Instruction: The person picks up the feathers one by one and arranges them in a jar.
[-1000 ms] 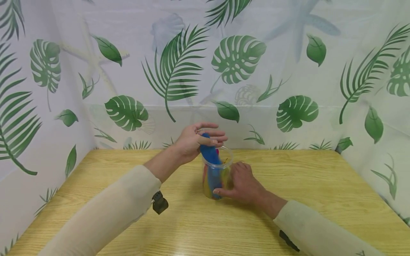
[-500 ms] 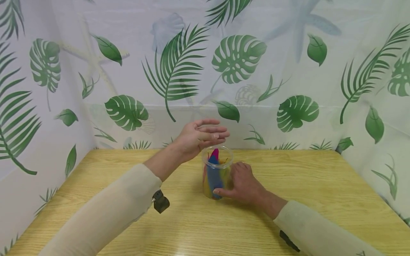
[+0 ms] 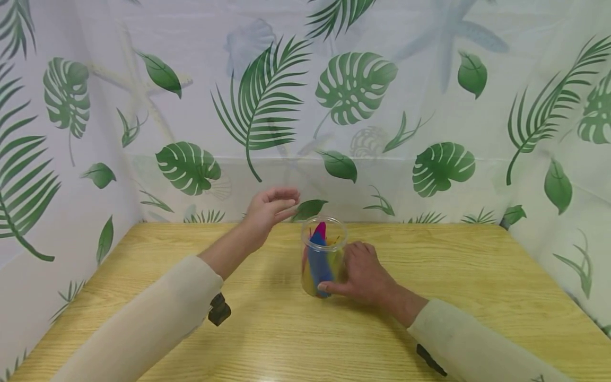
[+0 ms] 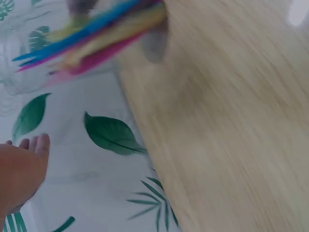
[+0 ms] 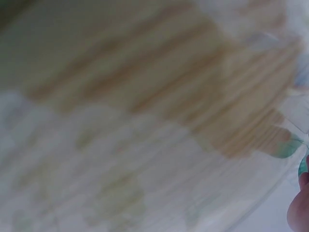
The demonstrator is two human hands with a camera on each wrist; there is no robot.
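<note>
A clear plastic jar (image 3: 325,248) stands upright on the table. Inside it are several long, flat, coloured pieces with narrow ends, among them a blue piece (image 3: 319,265) and a magenta piece (image 3: 322,229). My right hand (image 3: 365,276) grips the jar's right side, thumb across the front and fingers toward the back. Up and left of the rim, my left hand (image 3: 272,209) is raised with fingers extended, holding nothing. The left wrist view catches the left hand (image 4: 21,169) at its edge, below the blurred jar (image 4: 21,72). Only part of the right hand (image 5: 298,208) shows in the right wrist view.
The wooden table (image 3: 238,339) runs back to a white sheet (image 3: 406,79) printed with green leaves, which also rises at both sides. A small black device (image 3: 219,310) is strapped at the left sleeve, another device (image 3: 429,359) at the right sleeve.
My left hand lowered a blue piece into the jar and let go of it, then moved away to the left. My right hand has stayed on the jar.
</note>
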